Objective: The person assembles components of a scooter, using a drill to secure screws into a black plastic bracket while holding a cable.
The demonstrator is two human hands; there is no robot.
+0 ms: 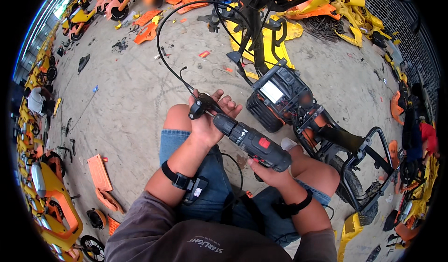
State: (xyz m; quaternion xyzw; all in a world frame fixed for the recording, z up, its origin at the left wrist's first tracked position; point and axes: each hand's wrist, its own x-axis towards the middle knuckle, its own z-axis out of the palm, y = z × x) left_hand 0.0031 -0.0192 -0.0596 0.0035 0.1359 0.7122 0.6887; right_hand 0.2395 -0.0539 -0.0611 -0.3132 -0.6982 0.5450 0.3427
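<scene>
In the head view, a dark grey T-shirt (186, 238) lies nearest, above denim shorts (171, 152). The left hand (211, 122), palm up, cradles a black brake-lever assembly (199, 106) with a cable attached, its fingers half curled and slightly apart. The right hand (271, 174) grips a cordless drill (256, 144) aimed at the assembly; its thumb presses the casing, but I cannot tell how its hidden fingers sit. Both objects are over the knees. Scuffed concrete floor (135, 85) surrounds a stripped scooter frame (336, 138) at right. Orange panels (99, 172) litter it, yellow scooters (56, 206) line the left, and a brick wall (387, 12) rises behind heaped yellow bodywork (350, 1).
</scene>
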